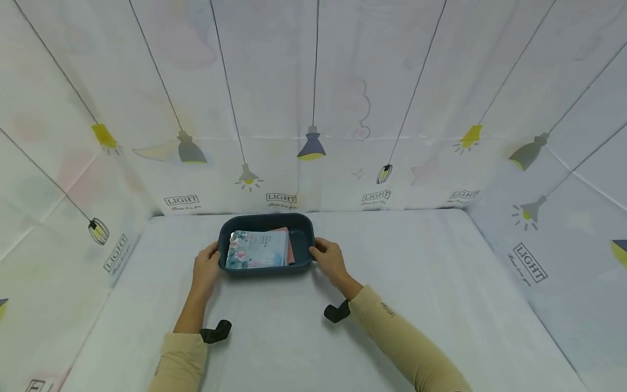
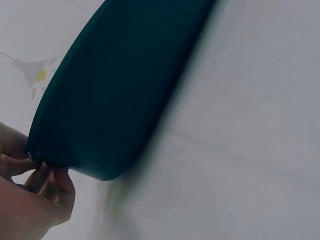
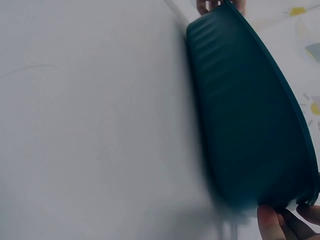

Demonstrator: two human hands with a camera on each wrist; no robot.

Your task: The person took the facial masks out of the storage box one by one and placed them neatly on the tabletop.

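A dark teal plastic basin (image 1: 266,272) with rounded corners is held between both hands near the far side of the table. Inside it lies a booklet with a pale blue floral cover (image 1: 259,249), on top of a pinkish one (image 1: 291,255) that shows only along its right edge. My left hand (image 1: 206,267) grips the basin's left end, thumb and fingers pinching the rim in the left wrist view. At the other end my right hand (image 1: 330,261) holds the rim, its fingertips (image 3: 267,215) against the outer wall in the right wrist view.
A white cloth covers the table (image 1: 416,272). Behind and beside it hang white curtains (image 1: 343,179) printed with lamps and the word LIGHT. A black camera mount (image 1: 216,331) sits on the left wrist, another mount (image 1: 337,312) on the right.
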